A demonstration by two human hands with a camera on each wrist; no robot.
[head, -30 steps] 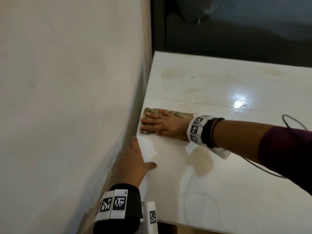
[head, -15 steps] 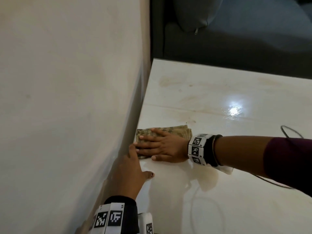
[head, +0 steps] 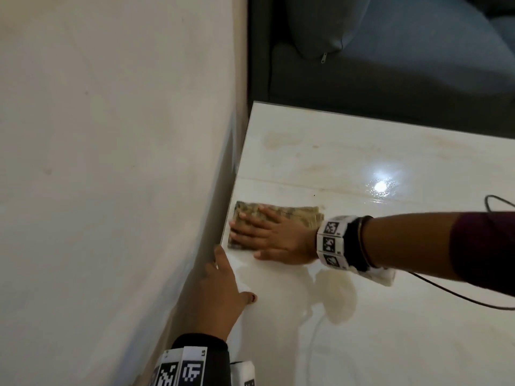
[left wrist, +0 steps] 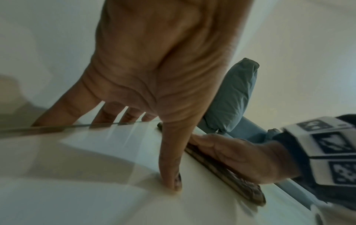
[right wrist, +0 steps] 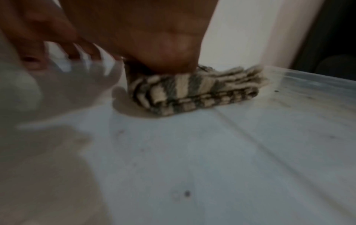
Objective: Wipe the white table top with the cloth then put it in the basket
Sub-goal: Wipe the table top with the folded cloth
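A folded striped beige-and-grey cloth [head: 281, 214] [right wrist: 192, 89] [left wrist: 227, 172] lies on the glossy white table top [head: 362, 316] against its left edge. My right hand [head: 264, 236] [left wrist: 231, 153] lies flat on the cloth with straight fingers and presses it down. My left hand [head: 220, 296] [left wrist: 154, 76] rests on the table's left edge just nearer than the cloth. Its thumb [left wrist: 171, 175] presses on the top, and its fingers [left wrist: 108, 112] reach down between the table and the wall. No basket is in view.
A cream wall [head: 111, 162] stands tight against the table's left side. A dark sofa with a blue-grey cushion [head: 390, 37] sits behind the far edge. A thin black cable [head: 496, 201] lies at the table's right. Faint brownish smears [head: 281, 139] mark the far part.
My right hand slid the cloth along the left edge toward my left hand, then a little back away from it. The left hand has stayed on the edge.
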